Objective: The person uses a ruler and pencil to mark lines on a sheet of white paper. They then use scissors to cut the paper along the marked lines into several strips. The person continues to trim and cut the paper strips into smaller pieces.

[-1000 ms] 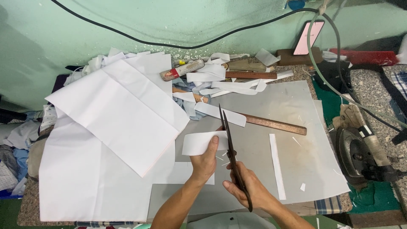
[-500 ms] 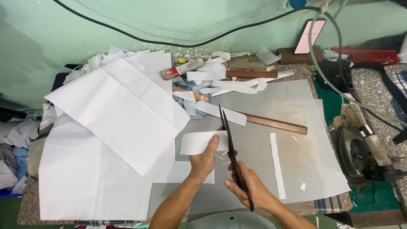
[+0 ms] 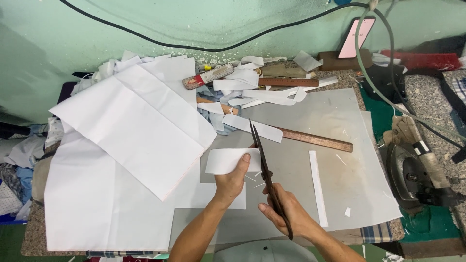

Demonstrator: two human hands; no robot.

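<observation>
The left hand point(image 3: 232, 180) is holding a small white fabric piece point(image 3: 227, 160) by its lower right part, with the thumb lying on top and the fingers closed under it. The piece is sitting just above this hand, near the middle of the counter point(image 3: 340, 121). The right hand point(image 3: 286, 213) is gripping one pair of long dark scissors point(image 3: 268, 177), closed around the handles. The blades are pointing away from the person and are running along the right edge of the fabric piece, touching it or almost touching it; I cannot tell if they are cutting.

The fabric piece is thin, smooth and nearly rectangular. Under both hands a grey flat sheet point(image 3: 335, 145) is lying, matte and stiff-looking. One wooden ruler point(image 3: 315, 140) is resting on it, long and brown, tilted. One narrow white strip point(image 3: 317, 187) is lying to the right of the scissors. On the left, two large white cloth sheets point(image 3: 131, 131) are overlapping. Several curled white offcuts point(image 3: 262, 94) are piling near the wall.
</observation>
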